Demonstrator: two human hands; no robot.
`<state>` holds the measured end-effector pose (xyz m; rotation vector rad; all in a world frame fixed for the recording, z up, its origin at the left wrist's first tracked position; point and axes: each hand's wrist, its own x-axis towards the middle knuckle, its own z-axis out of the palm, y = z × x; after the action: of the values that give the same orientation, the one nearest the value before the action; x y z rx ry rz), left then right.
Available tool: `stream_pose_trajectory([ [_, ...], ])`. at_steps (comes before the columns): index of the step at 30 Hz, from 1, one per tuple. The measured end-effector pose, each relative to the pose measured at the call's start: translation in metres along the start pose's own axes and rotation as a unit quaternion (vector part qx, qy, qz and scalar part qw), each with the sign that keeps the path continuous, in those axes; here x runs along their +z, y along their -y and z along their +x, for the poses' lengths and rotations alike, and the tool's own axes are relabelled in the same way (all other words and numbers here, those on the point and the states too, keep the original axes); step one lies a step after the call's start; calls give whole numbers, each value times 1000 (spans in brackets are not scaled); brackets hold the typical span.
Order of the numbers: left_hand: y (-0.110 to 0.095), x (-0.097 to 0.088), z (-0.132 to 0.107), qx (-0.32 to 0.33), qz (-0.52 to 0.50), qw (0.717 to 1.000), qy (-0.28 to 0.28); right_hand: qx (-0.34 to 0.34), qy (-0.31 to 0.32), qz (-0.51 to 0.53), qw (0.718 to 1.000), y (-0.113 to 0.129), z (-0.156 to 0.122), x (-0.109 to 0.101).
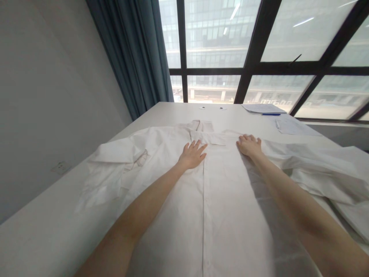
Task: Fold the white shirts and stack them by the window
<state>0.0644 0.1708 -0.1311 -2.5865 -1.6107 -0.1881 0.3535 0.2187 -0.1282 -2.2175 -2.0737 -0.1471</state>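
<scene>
A white button-up shirt (225,200) lies spread front-up on a white table (43,215), its collar (201,130) towards the window. My left hand (192,154) rests flat on the shirt's chest just below the collar, fingers stretched out. My right hand (249,145) lies palm down on the shirt's shoulder to the right of the collar, fingers slightly curled over the cloth. The left sleeve (115,161) is bunched at the table's left side. The right sleeve (323,169) trails off to the right.
Sheets of paper (291,125) and a blue pen (271,114) lie at the table's far right. Two small dark objects (211,108) sit near the far edge. A blue curtain (135,54) hangs at the left of the big window, with a grey wall on the left.
</scene>
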Motion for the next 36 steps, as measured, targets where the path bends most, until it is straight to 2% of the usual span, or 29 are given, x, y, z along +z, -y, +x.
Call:
stream_pose_trajectory([
  [5,-2,-3,0,1,8,1000,14,-54,15,7,998,18,8,8],
  [9,-2,-4,0,1,7,1000,15,-24,21,16,999,12,15,9],
  [12,-1,-3,0,2,5,1000,16,3,-5,15,1000,12,14,7],
  [15,0,-3,0,2,1,1000,15,1,-37,14,999,25,2,7],
  [18,-2,-1,0,-5,-5,1000,0,-35,-33,20,999,39,-18,11],
  [22,-1,2,-1,-26,-7,999,-29,-66,-15,24,997,35,-42,14],
  [25,15,0,-8,-74,15,997,-11,-57,-9,20,998,16,-51,9],
  [27,36,-4,-15,-113,25,993,15,-45,-9,15,999,3,-55,4],
  [30,73,-18,-31,-137,37,990,14,-26,-20,6,999,-9,-61,-5],
  [32,89,-30,-42,-148,51,988,2,-20,-37,0,999,-9,-70,-10],
  [34,89,-40,-54,-143,63,988,-12,-31,-53,-2,998,-2,-85,-14],
  [36,73,-45,-69,-121,67,990,-22,-64,-56,2,996,11,-108,-17],
])
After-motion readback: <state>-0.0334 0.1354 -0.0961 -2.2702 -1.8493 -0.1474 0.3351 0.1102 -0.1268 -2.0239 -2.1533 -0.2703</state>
